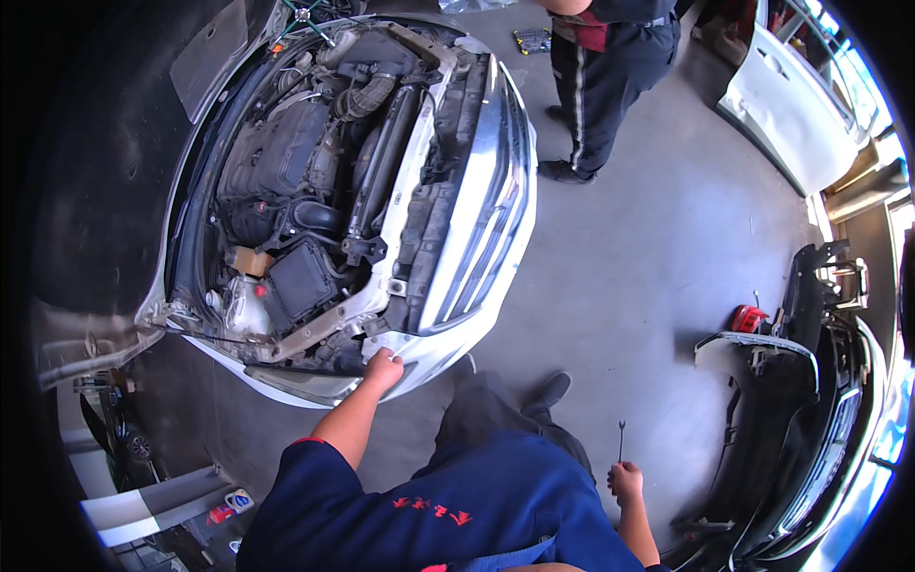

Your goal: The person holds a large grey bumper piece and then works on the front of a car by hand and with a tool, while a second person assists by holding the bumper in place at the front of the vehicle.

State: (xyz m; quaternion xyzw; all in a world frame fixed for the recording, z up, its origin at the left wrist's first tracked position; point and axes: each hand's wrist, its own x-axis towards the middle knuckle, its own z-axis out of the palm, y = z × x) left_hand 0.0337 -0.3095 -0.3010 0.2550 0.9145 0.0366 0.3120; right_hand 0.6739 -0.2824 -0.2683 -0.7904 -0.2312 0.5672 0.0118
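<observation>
My left hand [383, 370] is at the corner of the silver car's front bumper [424, 357], between the headlight [303, 383] and the grille [488, 238]. Its fingers are curled closed; what they grip, if anything, is hidden. Low at my right side, my right hand [626, 481] is closed around a slim wrench [622, 439], whose forked open end points up, away from my body. Behind the bumper lies the exposed engine bay, with a dark engine cover [276, 148], a black box [303, 278] and a white reservoir with a red cap [248, 310].
The raised hood [105, 181] is on the left. Another person [605, 86] stands beyond the car's front, near a tool case [534, 40]. A white door panel [791, 105], a red lamp [749, 317] and removed bumpers [810, 448] line the right side of the grey floor [648, 257].
</observation>
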